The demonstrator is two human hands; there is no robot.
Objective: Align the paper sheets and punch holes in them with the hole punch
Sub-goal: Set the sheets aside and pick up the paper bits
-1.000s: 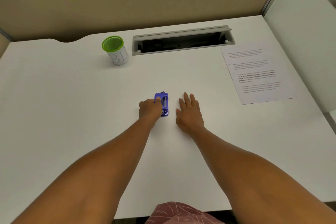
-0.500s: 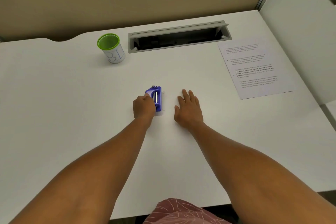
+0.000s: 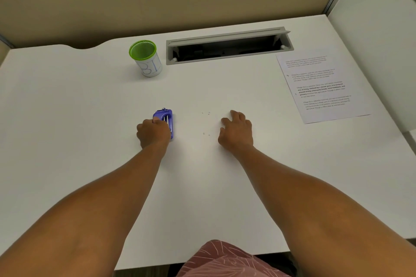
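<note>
Item: purple hole punch (image 3: 166,122), small, on the white desk (image 3: 90,119) near centre-left, the left hand (image 3: 153,132) closed over its near end, fingers wrapped on the body; judged rigid, light for one hand, smooth plastic likely to slide on the bare top, best held across the body with the lever end free. Item: printed paper sheets (image 3: 322,87), flat at far right, well apart from the punch; count cannot be told; judged thin, limp, easily creased, best lifted by an edge. Right hand (image 3: 236,130) empty, palm down, fingers loosely curled on the desk. Small paper bits (image 3: 206,123) between the hands. Green-rimmed cup (image 3: 145,58) far left of the cable tray (image 3: 227,46)
</note>
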